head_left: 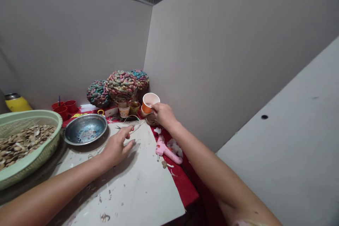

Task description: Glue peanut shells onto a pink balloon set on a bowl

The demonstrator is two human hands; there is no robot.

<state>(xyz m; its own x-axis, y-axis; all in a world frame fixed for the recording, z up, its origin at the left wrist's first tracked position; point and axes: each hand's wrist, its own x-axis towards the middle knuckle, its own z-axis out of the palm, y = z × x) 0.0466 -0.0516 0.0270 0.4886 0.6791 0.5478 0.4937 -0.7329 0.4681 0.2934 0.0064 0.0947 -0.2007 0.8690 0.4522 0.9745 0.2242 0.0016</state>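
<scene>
Board (143,190), pale and flat, lies nearest to me, with small brown scraps scattered on it, and red cloth (185,187) shows along its right side. Over this board the left hand (116,148) is open, palm turned downward, with thumb apart from fingers; I see nothing gripped in it. A thin string runs near its fingertips, but I cannot tell if they touch it. On the red cloth, under the right forearm, lies a pink glue gun (169,152) on its side, with whitish crumpled bits beside it. On the left stands a light green basket (50,152), which holds many brown flat pieces (29,141), and between it and the left hand is a metal bowl (91,127), stained blue inside. Farther, the right hand (162,114) is closed by its fingertips on the rim of an orange and white paper cup (147,107); the cup is held mouth up, just above a coil of twine (152,120), at the far right corner of the board. Left of this cup are three bumpy multicolour balls (122,86), the front one above a small patterned cup (124,111). Red cups (61,112) and a yellow container (18,103) stand toward the grey wall (79,42).
</scene>
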